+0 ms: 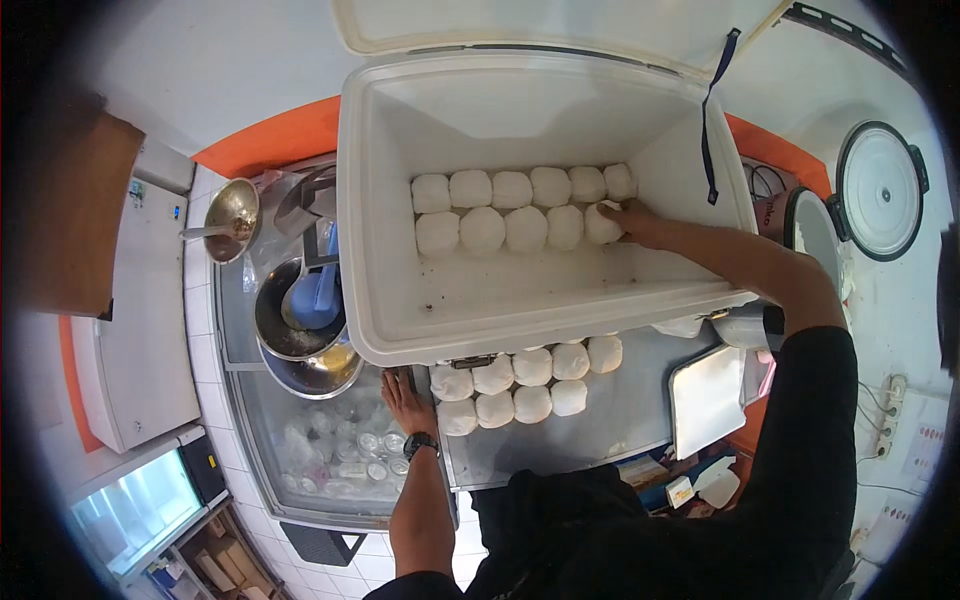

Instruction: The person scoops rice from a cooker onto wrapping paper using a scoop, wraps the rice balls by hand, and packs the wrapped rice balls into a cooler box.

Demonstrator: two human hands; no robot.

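My right hand (637, 223) reaches inside a large white cooler box (525, 289), its fingers on a round white wrapped bundle (601, 224) at the right end of the front row. Behind that stands a second row of similar white bundles (512, 190), set close together along the box's far wall. My left hand (407, 403) holds nothing and lies palm down, fingers extended, at the seam between the glass-topped freezer and the metal counter (517, 456). Right of it, more white bundles (495, 409) sit in rows on the counter, some hidden under the box's front edge.
The cooler's lid (547, 22) is raised, with a dark strap (709, 142) hanging from it. Steel bowls (277, 341), one holding a blue scoop (316, 300), stand on the glass-topped freezer (262, 480). A metal tray (707, 401) and an opened rice cooker (814, 225) are at right.
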